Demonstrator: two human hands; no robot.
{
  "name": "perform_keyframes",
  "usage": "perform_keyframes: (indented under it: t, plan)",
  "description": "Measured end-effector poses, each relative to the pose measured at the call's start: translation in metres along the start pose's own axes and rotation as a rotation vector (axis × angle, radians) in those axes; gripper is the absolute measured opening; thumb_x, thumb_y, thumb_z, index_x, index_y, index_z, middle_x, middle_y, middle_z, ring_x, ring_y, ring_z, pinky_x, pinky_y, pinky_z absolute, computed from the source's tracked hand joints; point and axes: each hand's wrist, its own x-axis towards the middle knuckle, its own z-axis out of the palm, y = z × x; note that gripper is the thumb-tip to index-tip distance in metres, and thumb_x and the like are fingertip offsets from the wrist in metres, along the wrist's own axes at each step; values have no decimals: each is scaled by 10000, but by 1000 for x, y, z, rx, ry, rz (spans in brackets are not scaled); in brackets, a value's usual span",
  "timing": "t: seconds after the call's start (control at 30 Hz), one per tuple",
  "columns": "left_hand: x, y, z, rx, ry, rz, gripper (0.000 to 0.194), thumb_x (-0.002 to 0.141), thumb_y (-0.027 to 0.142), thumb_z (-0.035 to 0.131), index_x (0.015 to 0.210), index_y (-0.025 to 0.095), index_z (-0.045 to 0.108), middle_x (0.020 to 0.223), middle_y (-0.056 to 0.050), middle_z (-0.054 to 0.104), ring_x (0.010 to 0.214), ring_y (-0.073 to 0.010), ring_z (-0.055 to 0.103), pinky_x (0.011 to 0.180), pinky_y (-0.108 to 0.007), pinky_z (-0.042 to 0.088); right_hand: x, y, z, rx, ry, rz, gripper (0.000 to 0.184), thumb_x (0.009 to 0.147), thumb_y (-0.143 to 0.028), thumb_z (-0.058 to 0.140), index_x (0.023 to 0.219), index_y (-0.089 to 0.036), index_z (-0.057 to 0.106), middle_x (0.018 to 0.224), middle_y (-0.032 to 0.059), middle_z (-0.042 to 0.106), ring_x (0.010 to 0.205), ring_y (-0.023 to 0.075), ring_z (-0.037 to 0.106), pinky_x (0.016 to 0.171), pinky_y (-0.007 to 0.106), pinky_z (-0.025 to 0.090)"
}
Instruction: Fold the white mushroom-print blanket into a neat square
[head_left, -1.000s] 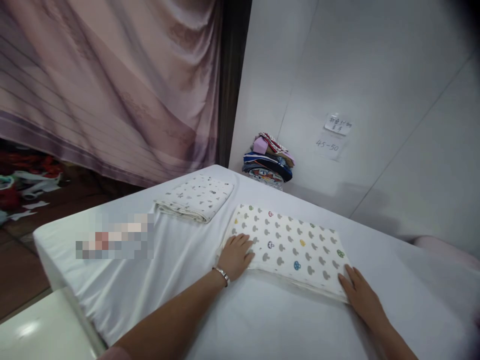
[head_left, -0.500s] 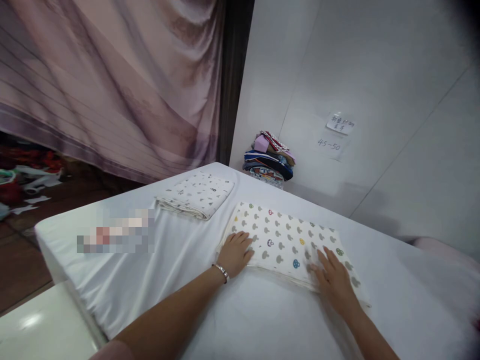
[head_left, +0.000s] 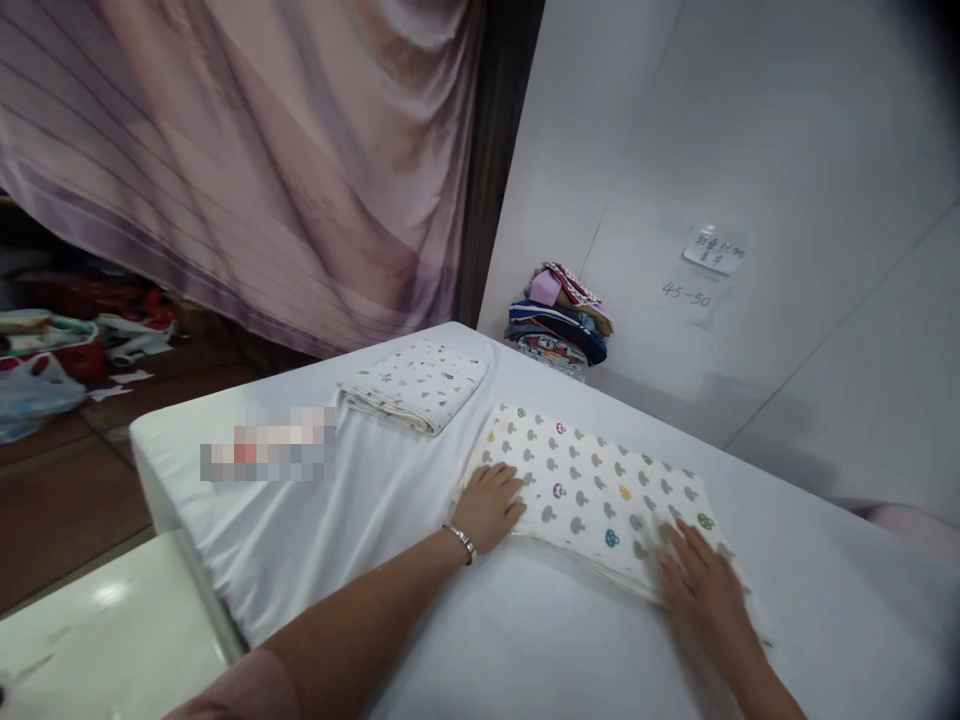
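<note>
A folded white cloth with a mushroom print (head_left: 581,470) lies flat on the white-sheeted surface in front of me. My left hand (head_left: 489,508) rests palm down on its left end, fingers stretched out; a bracelet circles that wrist. On the cloth's right end is my right hand (head_left: 705,590), its fingers spread and slightly blurred by motion. Farther back and to the left sits a second folded white cloth with small grey figures (head_left: 420,385), apart from both hands.
The white sheet (head_left: 300,540) covers the surface. Behind its far edge a stack of folded clothes (head_left: 559,315) stands against the wall bearing paper notes (head_left: 712,250). A pink curtain (head_left: 300,170) hangs at left, bags (head_left: 45,390) on the floor below. A pixelated patch hides something on the sheet.
The whole view has shifted, so everything appears farther right. My left hand stays on the cloth's left end; my right hand remains at the right end, blurred as if sliding over it.
</note>
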Motion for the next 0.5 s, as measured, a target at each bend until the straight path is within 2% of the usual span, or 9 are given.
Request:
perform_keyframes:
  t: [0.07,0.17,0.3,0.5]
  plan:
    - [0,0,0,-2,7,7,288,841,307,460,1105,229,546,1248,-43,520,1194,-218,406,1016,-411,287,-7,21,7,-55,42,70,553,870,-488,241,1298,-196,436,1402,82,362,1313,264,257,1010,505,266]
    - [0,1,-1,-1,8,2,295,842,310,459,1112,227,543,1252,-47,517,1200,-220,400,1020,-415,282,-14,38,19,-91,16,131,564,863,-488,219,1289,-195,443,1381,85,393,1305,251,277,991,505,282]
    - [0,0,-1,-1,2,-8,301,840,308,464,1122,234,539,1257,-45,514,1209,-222,394,1025,-423,278,-16,38,24,-111,26,140,563,856,-485,209,1280,-206,451,1375,77,404,1307,235,277,995,491,274]
    - [0,0,0,2,3,-7,297,842,304,467,1118,224,544,1254,-45,517,1212,-214,393,1030,-407,278,-11,27,16,-75,8,169,552,858,-483,208,1252,-206,477,1365,83,415,1301,249,287,989,514,277]
